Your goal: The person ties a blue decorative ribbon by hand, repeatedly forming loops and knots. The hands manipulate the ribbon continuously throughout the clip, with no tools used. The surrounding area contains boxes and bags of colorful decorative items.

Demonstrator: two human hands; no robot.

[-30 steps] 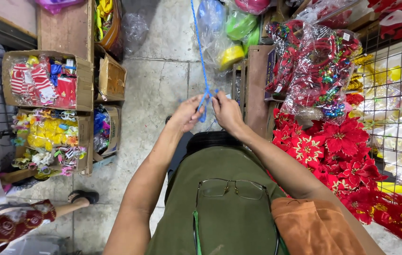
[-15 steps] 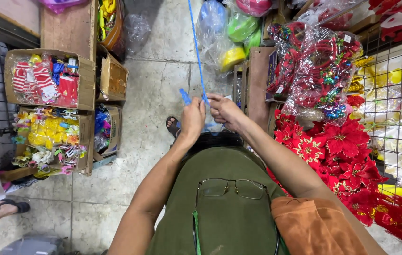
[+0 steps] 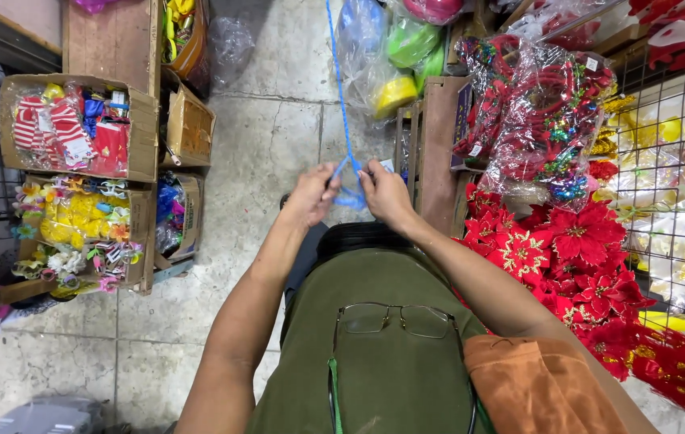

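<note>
A blue cord [image 3: 343,104] is held taut from above and comes down to a small loop between the two hands, in front of the chest and over the tiled floor [image 3: 270,153]. The left hand [image 3: 311,195] is closed on the left side of the loop, its fingers pinched around the cord. The right hand [image 3: 385,195] is closed on the right side, thumb and fingers gripping the same cord. A loop is already formed at the lower end; by the look of it, a knot is being tied but is not yet drawn tight, since the loop hangs open and a loose tail is seen below it. Whether the upper end is fastened cannot be told, as it is cut off by the top edge. Red fabric flowers [image 3: 568,249] are stacked just right of the right arm.
</note>
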